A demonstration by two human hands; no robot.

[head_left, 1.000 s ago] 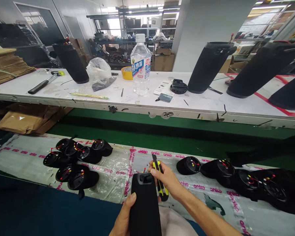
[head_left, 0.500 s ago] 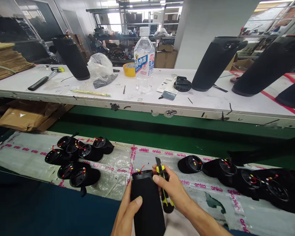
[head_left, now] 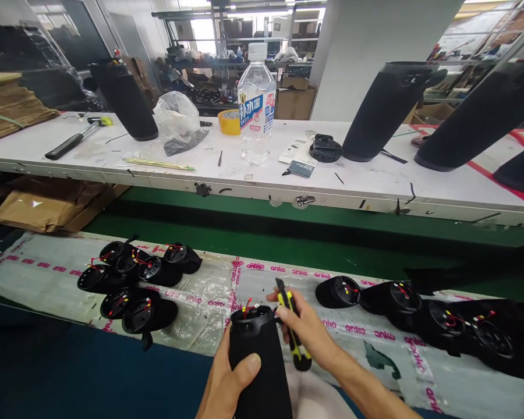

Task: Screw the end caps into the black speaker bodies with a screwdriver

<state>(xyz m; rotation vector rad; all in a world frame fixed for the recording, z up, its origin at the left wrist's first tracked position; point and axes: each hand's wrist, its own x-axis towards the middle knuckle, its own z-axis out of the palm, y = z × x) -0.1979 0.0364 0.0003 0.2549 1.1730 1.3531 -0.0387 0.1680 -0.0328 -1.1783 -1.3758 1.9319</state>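
Note:
My left hand (head_left: 238,378) is wrapped round a black fabric-covered cylinder (head_left: 262,361), held upright and slightly tilted at the bottom middle. Its open top shows a dark rim with red wires and pale connectors (head_left: 250,308). Just right of that rim, my right hand (head_left: 303,323) grips a yellow and black utility knife (head_left: 293,331), its tip pointing up and its butt down. The right fingertips are close to the cylinder's upper edge; whether they touch it I cannot tell. The lower end of the cylinder runs out of view.
More black cylinders with red wires lie on the plastic-covered lower surface, left (head_left: 151,314) and right (head_left: 338,291). The white shelf (head_left: 227,174) above holds a water bottle (head_left: 257,110), yellow tape roll (head_left: 229,122), hammer (head_left: 76,139), plastic bag (head_left: 177,116) and standing cylinders (head_left: 384,116).
The cylinder has turned in my left hand, so its rim and wires show more. My right hand with the knife has shifted slightly right, away from the rim.

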